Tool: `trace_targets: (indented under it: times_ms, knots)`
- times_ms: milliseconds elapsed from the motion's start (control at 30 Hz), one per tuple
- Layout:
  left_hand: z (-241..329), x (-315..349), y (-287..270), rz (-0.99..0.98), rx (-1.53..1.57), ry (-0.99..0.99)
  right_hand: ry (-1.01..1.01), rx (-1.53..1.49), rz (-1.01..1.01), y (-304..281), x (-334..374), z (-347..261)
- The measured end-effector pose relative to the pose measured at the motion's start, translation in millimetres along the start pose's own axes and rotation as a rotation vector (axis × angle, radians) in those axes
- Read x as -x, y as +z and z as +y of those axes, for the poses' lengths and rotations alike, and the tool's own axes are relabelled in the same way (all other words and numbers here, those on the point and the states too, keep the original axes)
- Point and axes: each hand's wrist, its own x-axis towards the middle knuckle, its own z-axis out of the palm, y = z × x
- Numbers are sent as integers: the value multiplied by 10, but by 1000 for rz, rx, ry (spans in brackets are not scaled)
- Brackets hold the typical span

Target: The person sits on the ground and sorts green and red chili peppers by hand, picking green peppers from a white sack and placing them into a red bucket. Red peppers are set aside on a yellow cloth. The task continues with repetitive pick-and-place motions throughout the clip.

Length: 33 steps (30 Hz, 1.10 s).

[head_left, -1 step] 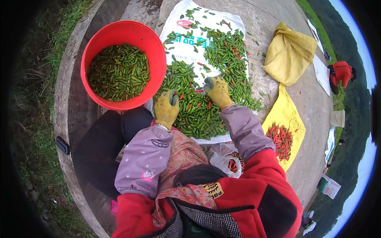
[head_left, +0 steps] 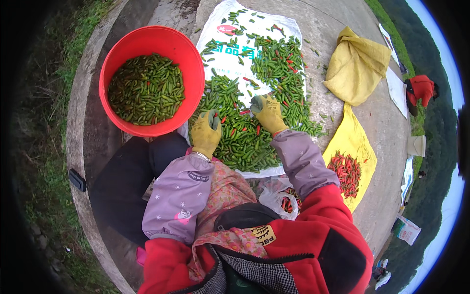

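Single head view – fisheye, looks steeply down from above own chest; gloved fingers (head_left: 259,104) near frame centre, close; rim edges bend – ground beyond fingers recedes upward.

Outdoor daylight, grey concrete slab (head_left: 342,19) with curved edge, grass verge (head_left: 44,161) at left, green slope (head_left: 431,142) at right

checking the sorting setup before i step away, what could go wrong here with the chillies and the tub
The red tub overlaps the white sack; a nudge from the left hand could tip or shift it. A few red chillies lie among the green chillies by the right hand, so one could be missed. Strays near the sack's edge could roll onto the concrete.
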Motion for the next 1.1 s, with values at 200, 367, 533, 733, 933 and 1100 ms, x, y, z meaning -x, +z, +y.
trace_targets:
  times_ms: [200, 367, 533, 733, 933, 1100]
  knots:
    - [-20, -164, 359, -233, -571, 131, -141, 306, -228, 180, -27, -198]
    - [-105, -241, 454, -433, -651, 159, -196, 478, -374, 196, -130, -262]
    - [-177, -132, 476, -432, -655, 132, -199, 549, -421, 256, -114, -284]
    - [-157, -20, 208, -293, -320, 116, -259, 673, -358, 326, -36, -386]
    - [177, 32, -27, -29, 460, -44, -257, 479, -327, 234, -71, -250]
    - [171, 112, -7, -178, 883, -354, -254, 485, -347, 342, -68, -216]
